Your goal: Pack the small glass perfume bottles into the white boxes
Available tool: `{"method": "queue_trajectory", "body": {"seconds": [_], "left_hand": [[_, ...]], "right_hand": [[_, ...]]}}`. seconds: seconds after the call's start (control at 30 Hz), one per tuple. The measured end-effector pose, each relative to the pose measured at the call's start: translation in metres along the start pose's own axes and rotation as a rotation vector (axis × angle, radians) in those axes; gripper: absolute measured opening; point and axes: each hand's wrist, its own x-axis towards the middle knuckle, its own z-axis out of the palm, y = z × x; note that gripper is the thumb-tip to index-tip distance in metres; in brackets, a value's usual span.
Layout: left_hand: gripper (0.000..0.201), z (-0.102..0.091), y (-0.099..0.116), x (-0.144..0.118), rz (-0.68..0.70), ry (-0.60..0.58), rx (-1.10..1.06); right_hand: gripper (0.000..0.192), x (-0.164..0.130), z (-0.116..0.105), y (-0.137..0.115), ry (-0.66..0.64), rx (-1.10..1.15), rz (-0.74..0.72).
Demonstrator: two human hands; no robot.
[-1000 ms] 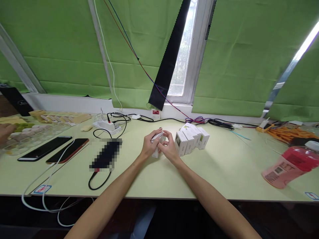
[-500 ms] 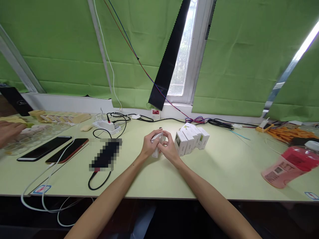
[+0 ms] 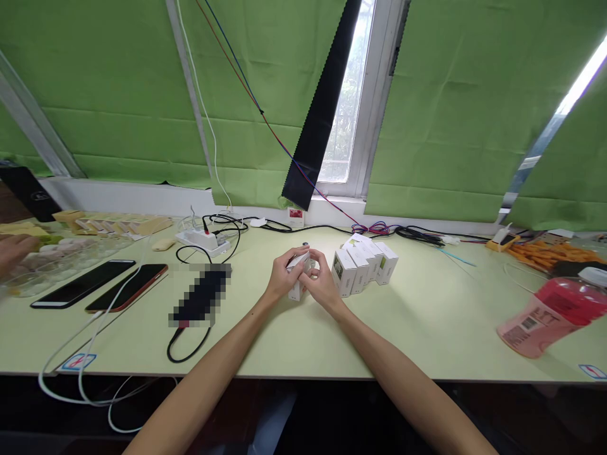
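A small white box [image 3: 294,292] stands upright on the table between my hands. My left hand [image 3: 283,276] is wrapped round its left side. On the other side, my right hand [image 3: 322,282] has its fingers bent in a pinch at the upper part of the same box. My fingers hide most of the box's top, and I cannot tell whether its flap is raised. A small dark round thing [image 3: 305,244] shows just beyond my fingertips. To the right of my hands stand several similar white boxes [image 3: 348,278] with pictures on them, grouped close together.
Phones [image 3: 127,287] and white cables lie to the left, near a power strip [image 3: 203,240]. Another person's hand [image 3: 16,251] is over clear trays [image 3: 35,279] at the far left. A pink bottle [image 3: 545,316] and a heap of orange strips [image 3: 552,258] are at the right.
My hands and the box hold almost the same pose. The other person's hand has shifted a little to the left.
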Motion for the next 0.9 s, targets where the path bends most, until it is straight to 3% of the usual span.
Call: {"method": "queue_trajectory", "body": {"seconds": [0.23,0.6,0.9], "left_hand": [[0.030,0.0002,0.0041,-0.0006,-0.040,0.008,0.006],[0.045,0.0014,0.0071,0.0003,-0.122,0.006,-0.027],[0.037,0.0018,0.0028,0.0006,-0.109,0.020,-0.054]], "right_hand": [[0.053,0.0016,-0.0027,0.0001,-0.027,0.016,-0.008],[0.062,0.0004,-0.0041,-0.0032,-0.036,-0.030,-0.012],[0.060,-0.0009,-0.0031,-0.0030,-0.031,-0.051,-0.026]]}}
